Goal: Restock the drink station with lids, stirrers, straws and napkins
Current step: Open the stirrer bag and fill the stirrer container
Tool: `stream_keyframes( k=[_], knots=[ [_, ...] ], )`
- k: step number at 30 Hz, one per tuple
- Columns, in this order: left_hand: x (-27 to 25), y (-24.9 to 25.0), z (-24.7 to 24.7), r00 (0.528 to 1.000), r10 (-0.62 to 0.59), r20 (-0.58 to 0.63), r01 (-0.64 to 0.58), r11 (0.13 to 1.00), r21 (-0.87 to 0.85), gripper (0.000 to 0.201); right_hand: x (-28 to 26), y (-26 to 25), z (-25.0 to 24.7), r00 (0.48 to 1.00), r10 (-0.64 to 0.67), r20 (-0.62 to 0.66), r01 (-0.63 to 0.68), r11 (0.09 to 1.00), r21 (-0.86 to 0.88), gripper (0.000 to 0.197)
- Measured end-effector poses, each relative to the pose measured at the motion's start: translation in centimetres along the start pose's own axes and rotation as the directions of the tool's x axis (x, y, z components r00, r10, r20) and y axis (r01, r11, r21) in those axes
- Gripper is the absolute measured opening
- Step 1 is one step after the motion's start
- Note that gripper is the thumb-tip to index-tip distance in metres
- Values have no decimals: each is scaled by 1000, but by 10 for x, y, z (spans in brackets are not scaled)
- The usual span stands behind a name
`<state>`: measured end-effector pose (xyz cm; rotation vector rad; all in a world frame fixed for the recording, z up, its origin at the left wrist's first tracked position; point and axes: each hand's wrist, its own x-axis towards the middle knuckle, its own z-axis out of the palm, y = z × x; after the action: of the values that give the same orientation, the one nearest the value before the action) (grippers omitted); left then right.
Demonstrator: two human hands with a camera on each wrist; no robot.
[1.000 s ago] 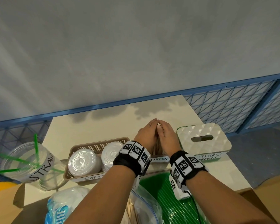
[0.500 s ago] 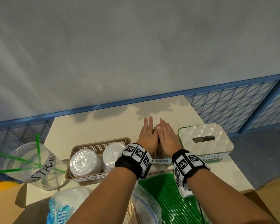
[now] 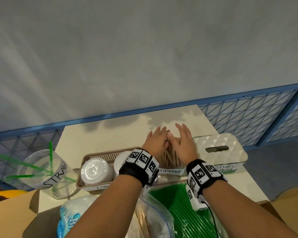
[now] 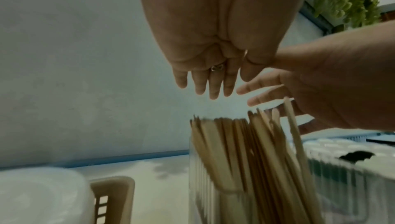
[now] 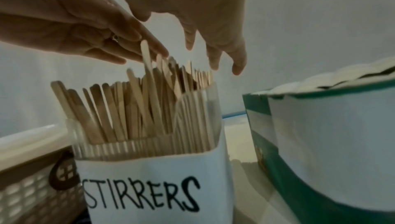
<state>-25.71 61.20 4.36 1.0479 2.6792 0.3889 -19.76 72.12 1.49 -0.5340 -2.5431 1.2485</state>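
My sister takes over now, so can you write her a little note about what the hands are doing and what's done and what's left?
Left hand: open, fingers straight, just above the stirrers.
Right hand: open, holding nothing, above the same stirrers.
The stirrers stand packed in their labelled holder, between the lid basket and the napkin box.
Done: stirrers look full; lids are in the basket.
Left: the straw cup holds only a few; green straws wait in front. Napkin level can't be seen.

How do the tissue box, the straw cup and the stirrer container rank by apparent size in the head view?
1. Straw cup and tissue box: look alike, nearness unsure.
2. Stirrer container: smallest, partly hidden by hands.
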Motion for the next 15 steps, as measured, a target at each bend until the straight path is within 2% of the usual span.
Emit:
stream_keyframes(
  k=[2,4,5,7,9,10,11,13,15],
  knots=[
    [-12,4,-10,997,-15,-73,11,998,-64,44,-8,-8,-8,996,-23,-88,22,1000,-5,53],
    [-29,7,-18,983,-52,-174,27,990,-139,40,-18,-18,-15,973,-114,-199,127,991,52,42],
    [-39,7,-22,974,-87,-209,51,984,-173,38,-24,-25,-19,966,-149,-210,173,980,102,34],
    [-63,7,-29,956,-171,-239,121,971,-208,32,-42,-43,-27,977,-181,-108,198,965,172,17],
    [-92,6,-33,951,-232,-202,189,959,-211,29,-66,-63,-33,972,-202,124,178,968,177,10],
    [-107,3,-33,953,-251,-169,214,954,-211,28,-79,-71,-34,939,-206,275,162,971,175,10],
    [-122,0,-30,953,-273,-134,242,947,-210,28,-94,-77,-33,884,-189,427,126,977,171,11],
    [-149,-8,-20,937,-341,-70,323,927,-193,35,-121,-80,-23,734,-121,668,78,993,94,16],
    [-170,-18,-3,902,-433,9,426,883,-200,56,-140,-72,-4,611,-57,790,202,975,-87,22]
  ],
)
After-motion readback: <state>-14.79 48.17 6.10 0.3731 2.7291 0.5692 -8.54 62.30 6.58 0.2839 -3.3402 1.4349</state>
